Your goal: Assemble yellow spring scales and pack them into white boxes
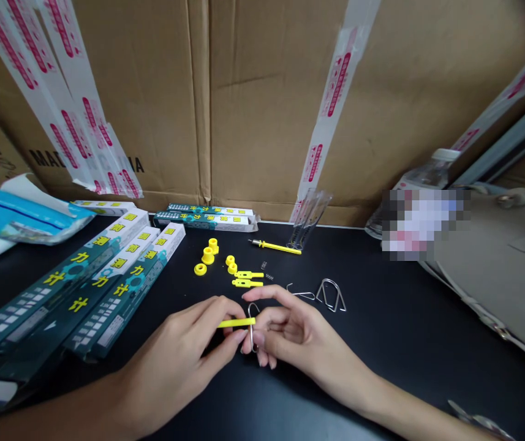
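My left hand [184, 343] pinches a thin yellow plastic rod [237, 323], its end pointing right. In my right hand [296, 327] a bent metal wire hook [251, 337] is held upright between thumb and fingers, and it meets the tip of the yellow rod. Whether the wire passes through the rod I cannot tell. Just beyond my hands lie two yellow flat-headed pieces [247, 283], two small springs [264, 265] and several yellow caps [207, 255]. More wire hooks [331, 295] rest right of my right hand.
Several long green-and-white boxes [127, 288] lie at the left and back. A yellow rod with a metal tip [275, 247] lies near clear tubes [310, 217] against the cardboard box [266, 110]. At right are a plastic bottle [432, 171] and a grey bag [496, 263]; a blue packet [23, 211] is far left.
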Tool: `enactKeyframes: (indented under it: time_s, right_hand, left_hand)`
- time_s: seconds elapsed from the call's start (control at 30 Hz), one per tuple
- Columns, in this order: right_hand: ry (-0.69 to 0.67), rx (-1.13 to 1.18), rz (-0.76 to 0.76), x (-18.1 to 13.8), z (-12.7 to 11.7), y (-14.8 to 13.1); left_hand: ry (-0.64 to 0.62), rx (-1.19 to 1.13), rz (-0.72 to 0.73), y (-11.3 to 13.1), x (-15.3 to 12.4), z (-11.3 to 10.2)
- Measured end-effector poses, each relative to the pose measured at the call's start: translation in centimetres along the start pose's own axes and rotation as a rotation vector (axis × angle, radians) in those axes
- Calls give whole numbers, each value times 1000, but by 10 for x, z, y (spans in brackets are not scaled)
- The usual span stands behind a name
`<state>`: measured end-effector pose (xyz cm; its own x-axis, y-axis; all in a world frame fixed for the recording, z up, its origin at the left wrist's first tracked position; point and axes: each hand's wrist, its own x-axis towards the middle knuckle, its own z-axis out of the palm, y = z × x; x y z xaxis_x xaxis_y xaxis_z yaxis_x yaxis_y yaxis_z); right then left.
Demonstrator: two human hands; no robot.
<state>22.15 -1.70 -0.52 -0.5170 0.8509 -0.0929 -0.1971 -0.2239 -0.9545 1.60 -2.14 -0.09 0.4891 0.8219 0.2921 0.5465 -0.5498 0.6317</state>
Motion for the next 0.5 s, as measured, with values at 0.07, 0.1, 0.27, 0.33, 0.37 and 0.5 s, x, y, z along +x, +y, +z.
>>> enactKeyframes:
  time_s: [0.07, 0.1, 0.27, 0.33, 0.37, 0.5]
  right_hand:
    - [11, 7, 2, 1, 0, 0]
    - [13, 11, 1, 1, 0, 0]
    - [31, 37, -8, 2, 2, 1]
    - [55, 40, -7, 2, 3, 2]
    - [71, 42, -6, 2, 3, 2]
    - [91, 32, -5, 2, 4, 2]
  left_hand:
    - [14, 19, -9, 0, 1, 0]
    - [18, 23, -12, 0, 1, 0]
    - [5, 44, -8, 1, 0, -2]
    - [2, 44, 1, 1, -1, -3]
    - [4, 42, 5, 1, -1, -3]
    - [41, 47, 18, -3, -2, 0]
